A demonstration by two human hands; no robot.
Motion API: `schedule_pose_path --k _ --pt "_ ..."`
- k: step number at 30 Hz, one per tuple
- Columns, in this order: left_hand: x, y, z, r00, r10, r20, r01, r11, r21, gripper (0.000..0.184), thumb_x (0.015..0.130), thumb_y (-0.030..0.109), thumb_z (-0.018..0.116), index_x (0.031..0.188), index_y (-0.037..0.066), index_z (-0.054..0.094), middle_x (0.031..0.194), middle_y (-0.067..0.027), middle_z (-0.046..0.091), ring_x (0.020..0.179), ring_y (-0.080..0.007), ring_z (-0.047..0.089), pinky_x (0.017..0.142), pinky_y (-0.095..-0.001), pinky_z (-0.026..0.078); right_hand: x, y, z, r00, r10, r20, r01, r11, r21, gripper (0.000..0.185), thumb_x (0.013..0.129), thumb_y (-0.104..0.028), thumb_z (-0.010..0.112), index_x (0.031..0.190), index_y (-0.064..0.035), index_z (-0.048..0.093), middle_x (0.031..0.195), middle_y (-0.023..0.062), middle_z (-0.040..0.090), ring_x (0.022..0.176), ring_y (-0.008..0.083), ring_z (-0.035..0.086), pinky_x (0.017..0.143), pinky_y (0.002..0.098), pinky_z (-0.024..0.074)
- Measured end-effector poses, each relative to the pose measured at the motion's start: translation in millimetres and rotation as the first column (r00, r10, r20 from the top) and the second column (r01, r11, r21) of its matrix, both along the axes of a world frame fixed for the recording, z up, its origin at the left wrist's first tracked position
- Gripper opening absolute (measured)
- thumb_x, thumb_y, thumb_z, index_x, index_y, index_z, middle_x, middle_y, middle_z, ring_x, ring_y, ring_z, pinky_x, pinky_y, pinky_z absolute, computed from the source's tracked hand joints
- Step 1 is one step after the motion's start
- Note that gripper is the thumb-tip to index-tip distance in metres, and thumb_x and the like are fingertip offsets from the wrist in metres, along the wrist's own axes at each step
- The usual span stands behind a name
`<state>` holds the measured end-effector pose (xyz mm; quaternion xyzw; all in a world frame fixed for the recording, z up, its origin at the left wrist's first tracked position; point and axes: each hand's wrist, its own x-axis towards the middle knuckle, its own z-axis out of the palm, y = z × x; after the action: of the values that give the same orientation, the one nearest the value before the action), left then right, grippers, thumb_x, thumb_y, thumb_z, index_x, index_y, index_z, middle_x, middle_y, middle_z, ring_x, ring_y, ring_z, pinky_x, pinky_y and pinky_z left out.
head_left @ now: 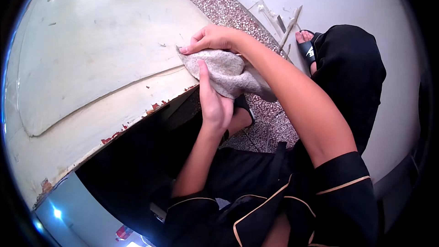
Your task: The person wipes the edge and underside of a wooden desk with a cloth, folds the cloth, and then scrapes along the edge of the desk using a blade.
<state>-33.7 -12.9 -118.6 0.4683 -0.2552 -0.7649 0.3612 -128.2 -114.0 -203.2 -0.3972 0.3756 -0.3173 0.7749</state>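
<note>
A crumpled grey cloth (224,71) is held between my two hands at the edge of a white painted door panel (100,41). My right hand (212,39) pinches the cloth's far corner between thumb and fingers, right by the panel's surface. From below, my left hand (216,105) grips the near side, its thumb pressed up along the cloth and its other fingers mostly hidden. The rest of the cloth hangs down past the panel's edge, partly behind my right forearm.
Chipped paint with red patches (109,139) runs along the panel's near edge. Speckled stone flooring (219,2) lies beyond, bordering pale tiles (366,0). A thin stick (290,29) and scraps lie near a sandalled foot (306,48).
</note>
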Motion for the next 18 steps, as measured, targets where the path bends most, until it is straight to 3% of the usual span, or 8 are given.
schedule_pose_path --k 2,4,7,11,14,16,17,18 --pt "-3.5 -4.6 1.6 0.998 0.027 -0.057 -0.027 1.000 0.003 0.065 0.099 0.050 0.033 0.144 0.005 0.022 0.144 -0.0126 0.034 0.133 -0.0272 0.035 0.110 -0.0463 0.029 6.3 -6.0 -8.4 0.998 0.020 0.059 -0.025 0.997 0.073 0.036 0.077 -0.043 0.075 0.066 -0.0107 0.066 0.067 -0.0042 0.060 0.068 0.0066 0.052 0.068 0.0237 0.0406" --pt "-5.0 -8.7 0.0 0.997 0.007 -0.078 -0.007 1.000 0.002 0.066 0.098 0.051 0.034 0.144 0.005 0.022 0.144 -0.0117 0.034 0.133 -0.0263 0.035 0.110 -0.0453 0.028 19.6 -12.3 -22.9 0.994 -0.063 0.092 0.072 0.993 -0.089 0.035 0.076 -0.045 0.075 0.067 -0.0121 0.067 0.067 -0.0049 0.060 0.066 0.0065 0.051 0.067 0.0244 0.0406" --pt "-12.7 -5.1 -8.1 0.997 0.062 0.053 -0.059 0.997 -0.051 0.063 0.099 0.049 0.037 0.143 0.006 0.025 0.143 -0.0102 0.036 0.131 -0.0229 0.037 0.109 -0.0417 0.028 22.4 -18.9 -17.0 0.987 -0.093 0.128 0.104 0.991 -0.086 0.036 0.076 -0.047 0.075 0.066 -0.0134 0.066 0.067 -0.0053 0.059 0.065 0.0068 0.049 0.066 0.0249 0.0401" --pt "-10.1 -11.8 -5.5 0.977 0.167 0.136 -0.144 0.977 -0.160 0.056 0.100 0.041 0.039 0.140 0.004 0.029 0.139 -0.0097 0.040 0.127 -0.0210 0.041 0.107 -0.0403 0.031 25.3 -30.4 32.3 0.979 -0.153 0.136 0.167 0.981 -0.099 0.036 0.074 -0.049 0.075 0.066 -0.0143 0.066 0.067 -0.0042 0.060 0.065 0.0076 0.051 0.067 0.0232 0.0407" --pt "-12.3 -11.0 -0.5 0.982 0.150 0.113 -0.132 0.979 -0.153 0.053 0.101 0.040 0.038 0.138 0.002 0.032 0.136 -0.0103 0.043 0.124 -0.0210 0.044 0.106 -0.0400 0.033 11.9 -28.6 50.9 0.985 -0.078 0.152 0.100 0.985 -0.142 0.038 0.074 -0.048 0.076 0.067 -0.0123 0.067 0.067 -0.0015 0.062 0.066 0.0089 0.055 0.069 0.0212 0.0423" --pt "-15.1 -5.7 -12.2 0.986 0.140 0.089 -0.133 0.988 -0.075 0.053 0.101 0.040 0.037 0.137 0.002 0.032 0.135 -0.0114 0.044 0.123 -0.0226 0.046 0.104 -0.0404 0.036 5.7 -22.2 16.4 0.998 -0.003 -0.056 -0.006 0.989 -0.149 0.039 0.074 -0.046 0.075 0.065 -0.0099 0.066 0.066 0.0009 0.063 0.066 0.0090 0.058 0.072 0.0192 0.0428" --pt "-19.9 -0.9 -18.2 0.978 0.183 0.096 -0.177 0.982 -0.073 0.053 0.101 0.040 0.037 0.137 0.001 0.032 0.135 -0.0117 0.044 0.123 -0.0231 0.046 0.104 -0.0409 0.036 15.8 -14.2 -11.5 0.988 -0.080 0.130 0.092 0.992 -0.087 0.040 0.075 -0.045 0.075 0.064 -0.0078 0.065 0.065 0.0022 0.063 0.064 0.0086 0.057 0.070 0.0198 0.0436" --pt "-22.7 2.4 -20.9 0.969 0.222 0.107 -0.216 0.974 -0.068 0.053 0.101 0.040 0.037 0.137 0.001 0.031 0.135 -0.0120 0.044 0.123 -0.0236 0.046 0.104 -0.0414 0.037 21.2 -13.2 -5.2 0.976 -0.129 0.176 0.152 0.981 -0.122 0.042 0.076 -0.049 0.073 0.067 -0.0087 0.066 0.066 0.0026 0.062 0.063 0.0095 0.056 0.067 0.0223 0.0441"
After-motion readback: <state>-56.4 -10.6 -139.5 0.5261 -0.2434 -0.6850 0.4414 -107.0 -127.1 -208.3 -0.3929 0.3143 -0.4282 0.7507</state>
